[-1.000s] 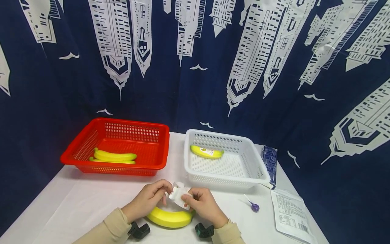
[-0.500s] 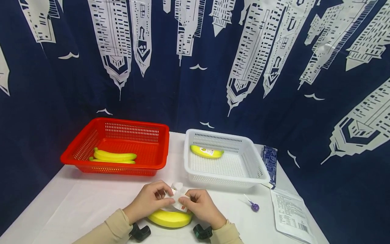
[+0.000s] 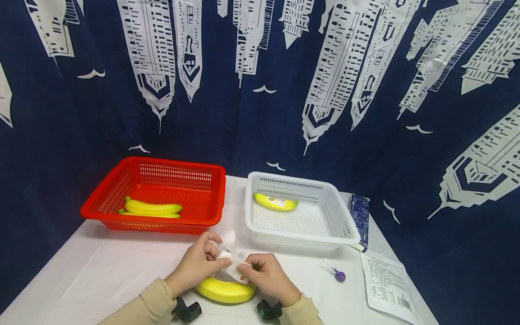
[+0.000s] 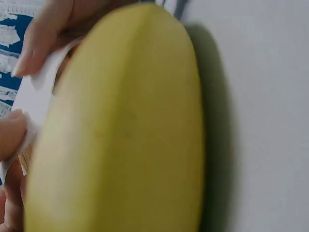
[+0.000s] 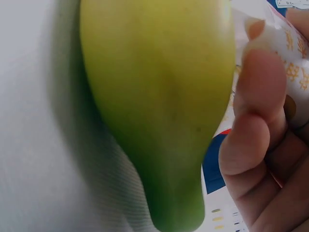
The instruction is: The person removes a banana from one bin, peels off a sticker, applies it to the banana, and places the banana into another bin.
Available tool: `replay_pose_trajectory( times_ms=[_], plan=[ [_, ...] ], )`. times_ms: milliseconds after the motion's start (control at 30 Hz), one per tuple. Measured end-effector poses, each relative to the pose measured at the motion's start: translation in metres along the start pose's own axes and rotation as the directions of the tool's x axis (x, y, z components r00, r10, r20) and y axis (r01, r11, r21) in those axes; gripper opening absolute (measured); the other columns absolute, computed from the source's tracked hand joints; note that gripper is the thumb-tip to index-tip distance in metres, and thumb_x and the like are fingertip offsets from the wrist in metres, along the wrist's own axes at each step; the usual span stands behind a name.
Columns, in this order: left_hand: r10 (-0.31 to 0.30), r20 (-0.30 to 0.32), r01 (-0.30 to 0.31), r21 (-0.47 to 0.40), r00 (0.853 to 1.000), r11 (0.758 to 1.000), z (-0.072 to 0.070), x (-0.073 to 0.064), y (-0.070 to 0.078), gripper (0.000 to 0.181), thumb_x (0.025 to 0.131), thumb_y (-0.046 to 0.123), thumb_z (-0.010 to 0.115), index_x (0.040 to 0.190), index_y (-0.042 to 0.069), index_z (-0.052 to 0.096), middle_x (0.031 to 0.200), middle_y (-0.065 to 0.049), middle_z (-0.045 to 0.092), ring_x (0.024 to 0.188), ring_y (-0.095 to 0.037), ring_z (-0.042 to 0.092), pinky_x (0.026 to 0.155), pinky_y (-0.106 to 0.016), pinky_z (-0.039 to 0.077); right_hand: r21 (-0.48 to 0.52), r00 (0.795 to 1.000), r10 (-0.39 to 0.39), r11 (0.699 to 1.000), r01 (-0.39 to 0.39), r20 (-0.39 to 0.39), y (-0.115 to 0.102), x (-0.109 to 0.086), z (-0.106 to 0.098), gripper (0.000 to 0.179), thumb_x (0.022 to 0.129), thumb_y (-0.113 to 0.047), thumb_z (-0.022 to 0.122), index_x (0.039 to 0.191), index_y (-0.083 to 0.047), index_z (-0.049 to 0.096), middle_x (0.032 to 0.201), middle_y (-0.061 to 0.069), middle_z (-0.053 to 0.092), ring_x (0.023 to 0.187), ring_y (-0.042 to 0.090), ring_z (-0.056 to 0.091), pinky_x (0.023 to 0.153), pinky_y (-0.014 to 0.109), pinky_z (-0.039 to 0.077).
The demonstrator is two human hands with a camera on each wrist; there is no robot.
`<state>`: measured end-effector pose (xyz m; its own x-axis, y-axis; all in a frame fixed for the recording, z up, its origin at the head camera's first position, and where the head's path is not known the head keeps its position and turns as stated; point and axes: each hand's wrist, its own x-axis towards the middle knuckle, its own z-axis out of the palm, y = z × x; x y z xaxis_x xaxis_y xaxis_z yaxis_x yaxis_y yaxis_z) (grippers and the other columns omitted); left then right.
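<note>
In the head view, my left hand point(image 3: 197, 261) and right hand point(image 3: 270, 275) meet over a white printed paper label point(image 3: 234, 266), each pinching part of it between thumb and fingers. Yellow print shows on the label point(image 5: 294, 63) in the right wrist view; its far side is partly hidden by fingers. A yellow banana point(image 3: 225, 292) lies on the table just below, in front of both hands. Its body point(image 4: 116, 121) fills much of the left wrist view, and its green stem point(image 5: 178, 203) shows in the right. Neither hand appears to grip it.
A red basket point(image 3: 215, 198) holds two bananas point(image 3: 153, 208) at the back left. Inside the white basket point(image 3: 341, 212) lies a banana point(image 3: 276, 202) bearing a label. To the right are a purple lollipop point(image 3: 339, 275), a blue packet point(image 3: 359, 221) and a white pouch point(image 3: 387, 284).
My left fingers first spread above the label, then closed on its edge and now draw slightly up and left with the thumb. The right hand has shifted little. The banana stays put.
</note>
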<state>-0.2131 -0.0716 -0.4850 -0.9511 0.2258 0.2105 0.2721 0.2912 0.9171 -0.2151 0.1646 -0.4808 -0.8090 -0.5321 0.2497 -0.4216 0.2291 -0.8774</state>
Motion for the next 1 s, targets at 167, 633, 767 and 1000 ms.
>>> replay_pose_trajectory(
  times_ms=[167,633,767,1000],
  plan=[
    [-0.047,-0.007,0.047,-0.015,0.999,0.999,-0.002,0.001,0.002,0.051,0.08,0.023,0.09,0.111,0.005,0.053,0.069,0.003,0.059,0.061,-0.007,0.053,0.06,-0.021,0.043,-0.015,1.0,-0.017,1.0,0.016,-0.02,0.001,0.0,0.001,0.026,0.098,-0.018,0.071,0.076,-0.004,0.071,0.066,0.017,0.068,0.053,-0.001,0.052,0.049,0.018,0.044],
    [-0.025,0.059,0.025,0.005,0.998,1.0,-0.008,0.001,0.0,0.019,0.082,0.027,0.087,0.085,0.016,0.073,0.075,0.004,0.061,0.069,-0.01,0.057,0.063,-0.022,0.047,-0.047,1.0,0.009,0.999,-0.01,-0.012,-0.002,0.0,-0.004,0.025,0.098,-0.02,0.071,0.078,-0.006,0.072,0.068,0.015,0.069,0.053,-0.001,0.053,0.049,0.018,0.044],
    [-0.006,0.056,0.005,0.015,0.998,1.0,-0.009,0.0,0.006,0.021,0.083,0.027,0.087,0.081,0.015,0.07,0.075,0.003,0.061,0.068,-0.011,0.056,0.061,-0.022,0.046,-0.035,1.0,0.001,0.999,-0.001,-0.011,-0.001,0.0,-0.007,0.024,0.097,-0.018,0.071,0.078,-0.004,0.072,0.065,0.018,0.066,0.053,-0.001,0.051,0.049,0.017,0.043],
    [0.008,0.079,-0.008,-0.002,0.997,1.0,-0.012,-0.002,0.013,0.024,0.084,0.024,0.086,0.077,0.012,0.066,0.076,0.002,0.067,0.066,-0.01,0.057,0.06,-0.023,0.047,-0.033,1.0,0.014,0.999,-0.014,0.007,-0.002,0.001,-0.012,0.023,0.096,-0.018,0.073,0.077,-0.004,0.072,0.064,0.018,0.065,0.053,-0.001,0.05,0.049,0.017,0.042]
  ],
)
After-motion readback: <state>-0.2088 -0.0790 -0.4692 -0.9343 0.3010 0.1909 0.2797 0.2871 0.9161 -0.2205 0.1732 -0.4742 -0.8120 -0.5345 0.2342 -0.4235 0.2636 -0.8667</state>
